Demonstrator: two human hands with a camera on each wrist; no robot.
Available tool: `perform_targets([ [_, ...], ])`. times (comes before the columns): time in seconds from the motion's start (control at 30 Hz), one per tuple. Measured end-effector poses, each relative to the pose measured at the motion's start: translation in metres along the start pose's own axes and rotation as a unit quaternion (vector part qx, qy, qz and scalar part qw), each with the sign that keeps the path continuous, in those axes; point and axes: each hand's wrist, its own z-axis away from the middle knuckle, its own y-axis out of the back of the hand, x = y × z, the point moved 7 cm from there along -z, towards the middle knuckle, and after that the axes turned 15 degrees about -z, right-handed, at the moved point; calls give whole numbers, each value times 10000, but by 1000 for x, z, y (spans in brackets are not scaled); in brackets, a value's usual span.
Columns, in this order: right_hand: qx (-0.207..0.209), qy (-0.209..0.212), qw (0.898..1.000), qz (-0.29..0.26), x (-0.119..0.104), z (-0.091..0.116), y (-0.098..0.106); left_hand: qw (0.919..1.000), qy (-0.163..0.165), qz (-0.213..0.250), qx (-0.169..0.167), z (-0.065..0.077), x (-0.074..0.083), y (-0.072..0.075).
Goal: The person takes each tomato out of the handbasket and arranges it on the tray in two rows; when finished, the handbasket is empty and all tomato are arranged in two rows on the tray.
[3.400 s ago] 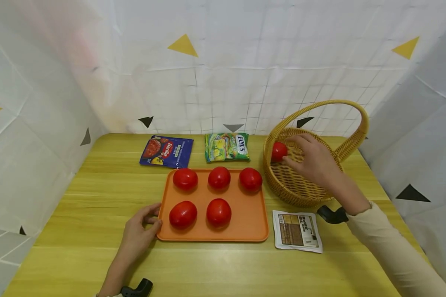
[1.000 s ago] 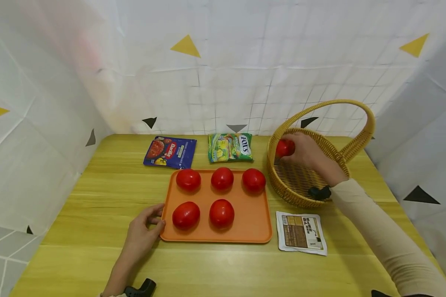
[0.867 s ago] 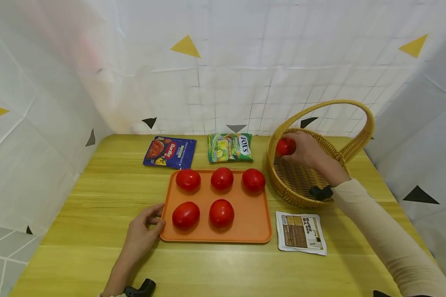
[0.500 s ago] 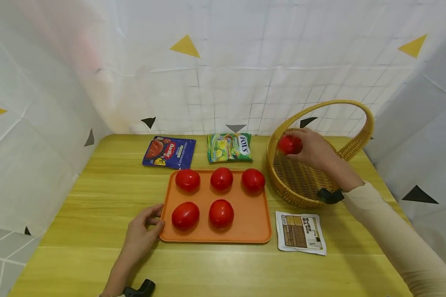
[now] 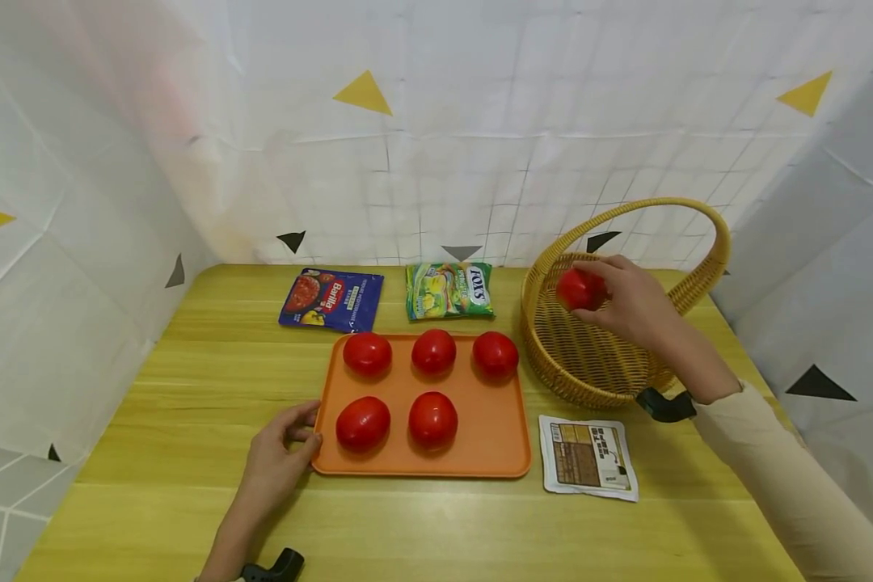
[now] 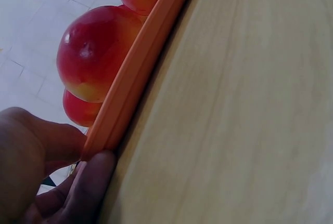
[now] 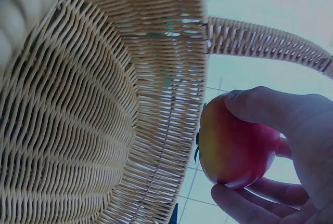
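Note:
My right hand [image 5: 629, 303] holds a glossy red fruit [image 5: 580, 289] over the wicker basket [image 5: 589, 396]. In the right wrist view the fruit [image 7: 237, 143] shows a yellow end with bits of green at its edge, beside the basket wall [image 7: 166, 115]; thumb and fingers grip it. My left hand [image 5: 280, 449] pinches the left edge of an orange tray [image 5: 491, 436]; the left wrist view shows the hand [image 6: 57, 167] at the tray rim [image 6: 122, 96]. Several similar red fruits [image 5: 433, 420] sit on the tray in two rows. No other fruit shows in the basket.
Behind the tray lie a blue Barilla pouch [image 5: 331, 300] and a green Fox's bag [image 5: 449, 290]. A white-edged packet [image 5: 588, 457] lies right of the tray, in front of the basket. The arched basket handle [image 5: 651, 206] rises near my right hand. A patterned white sheet [image 5: 451, 162] backs the table.
My right hand has taken hold of the fruit at the basket's left side, lifted it and moved it rightward. The left hand and tray stay in place.

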Motion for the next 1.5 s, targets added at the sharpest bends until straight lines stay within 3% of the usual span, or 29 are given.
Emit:
perform_targets([
  [0.27,227,98,9997,42,-13,17,6,9999,-129,-67,54,1,1,0],
  [0.67,483,313,9983,-129,-28,36,5,9999,-71,-79,29,1,-3,-2],
  [1.0,737,752,9944,-136,-44,49,3,9998,-87,-182,12,-1,-2,0],
  [1.5,693,932,9927,-332,-61,68,-9,9998,-182,-83,37,0,1,0],
])
